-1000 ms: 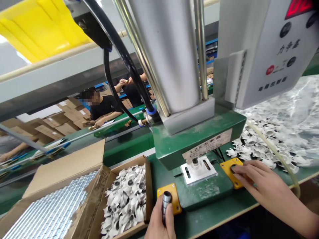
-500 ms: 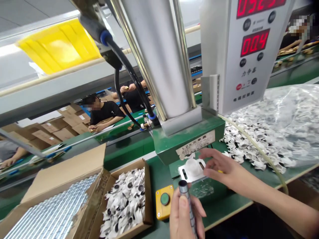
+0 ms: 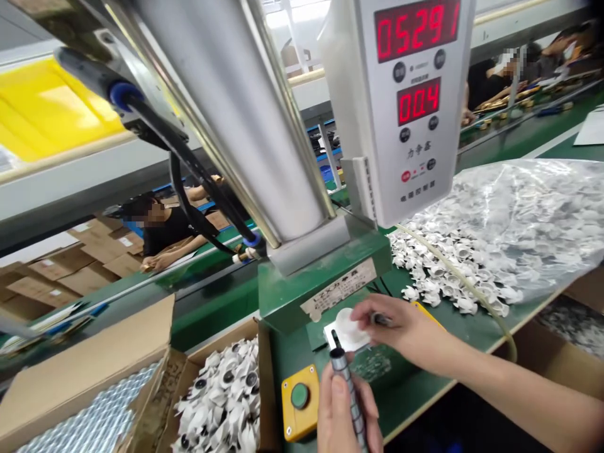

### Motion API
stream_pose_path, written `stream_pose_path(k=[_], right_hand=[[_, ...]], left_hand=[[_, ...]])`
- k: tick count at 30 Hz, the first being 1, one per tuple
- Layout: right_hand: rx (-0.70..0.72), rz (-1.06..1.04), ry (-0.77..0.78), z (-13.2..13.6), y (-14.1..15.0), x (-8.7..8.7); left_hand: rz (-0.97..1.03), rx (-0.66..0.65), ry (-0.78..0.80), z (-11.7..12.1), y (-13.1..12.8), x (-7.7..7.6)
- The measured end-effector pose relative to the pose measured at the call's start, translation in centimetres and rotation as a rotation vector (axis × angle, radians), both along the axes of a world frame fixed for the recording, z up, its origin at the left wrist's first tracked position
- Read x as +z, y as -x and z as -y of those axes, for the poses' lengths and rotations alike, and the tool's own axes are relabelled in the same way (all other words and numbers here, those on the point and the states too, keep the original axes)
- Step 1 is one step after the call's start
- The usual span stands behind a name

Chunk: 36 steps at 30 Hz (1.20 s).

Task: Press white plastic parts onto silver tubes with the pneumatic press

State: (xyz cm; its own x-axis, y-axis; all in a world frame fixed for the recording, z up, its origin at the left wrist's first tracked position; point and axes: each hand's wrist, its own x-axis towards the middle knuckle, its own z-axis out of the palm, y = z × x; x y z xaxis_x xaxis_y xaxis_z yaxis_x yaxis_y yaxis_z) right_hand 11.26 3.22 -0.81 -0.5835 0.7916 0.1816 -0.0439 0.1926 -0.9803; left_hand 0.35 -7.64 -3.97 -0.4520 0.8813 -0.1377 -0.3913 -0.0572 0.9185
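My left hand (image 3: 346, 412) is closed around a slim metal tool (image 3: 346, 387), held upright with its tip near the press fixture. My right hand (image 3: 401, 330) reaches in from the right and pinches a white round plastic part (image 3: 348, 327) sitting on the metal plate (image 3: 330, 332) under the green press head (image 3: 321, 270). A yellow box with a green push button (image 3: 299, 397) stands just left of my left hand.
A cardboard box of white parts with dark centres (image 3: 221, 399) lies at the lower left, beside a carton of shiny pieces (image 3: 89, 421). A heap of white parts (image 3: 448, 274) on clear plastic fills the right. A counter panel (image 3: 415, 100) shows red digits. Other people sit across the green conveyor (image 3: 198, 277).
My right hand left the right yellow button and moved to the white part on the plate. My left hand lifted off the left button, raising the tool. The view swung up and right.
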Motion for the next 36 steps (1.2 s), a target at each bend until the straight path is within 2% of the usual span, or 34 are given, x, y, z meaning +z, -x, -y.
stream_pose_path(k=[4, 8, 12, 18, 20, 22, 25, 28, 30, 33, 36], right_hand=[[-0.094, 0.100, 0.077, -0.2, -4.6, -1.2], [-0.152, 0.131, 0.125, -0.5, -7.5, -2.4], [-0.133, 0.130, 0.115, 0.0, -8.3, -3.1], [-0.125, 0.151, 0.091, -0.4, -8.6, -4.0], [-0.168, 0.191, 0.029, -1.5, -9.0, -4.1], [-0.272, 0.274, -0.094, -3.2, -9.4, -3.9], [-0.374, 0.535, -0.447, -6.3, -9.8, -3.5], [-0.291, 0.835, -0.778, -8.8, -9.4, -3.6], [-0.219, 0.932, -0.847, -9.9, -8.8, -4.0], [-0.147, 1.025, -0.861, -10.8, -7.6, -5.1], [-0.104, 1.108, -0.856, -11.4, -6.6, -6.1]], left_hand=[[-0.062, -0.169, 0.106, -2.3, 0.6, 1.3], [0.023, -0.264, 0.164, -3.8, 0.7, 3.3], [0.059, -0.267, 0.168, -4.0, 0.8, 4.5], [0.067, -0.251, 0.098, -4.8, 1.3, 4.3], [0.055, -0.237, 0.083, -5.1, 1.4, 4.2], [0.043, -0.216, 0.066, -5.3, 1.4, 4.1], [0.028, -0.192, 0.069, -5.1, 1.2, 3.9], [0.028, -0.168, 0.104, -4.5, 0.9, 3.5], [0.050, -0.206, 0.113, -3.7, 0.6, 3.2], [0.089, -0.294, 0.132, -2.4, 0.0, 2.6], [0.160, -0.249, 0.117, -1.3, -0.2, 2.0]])
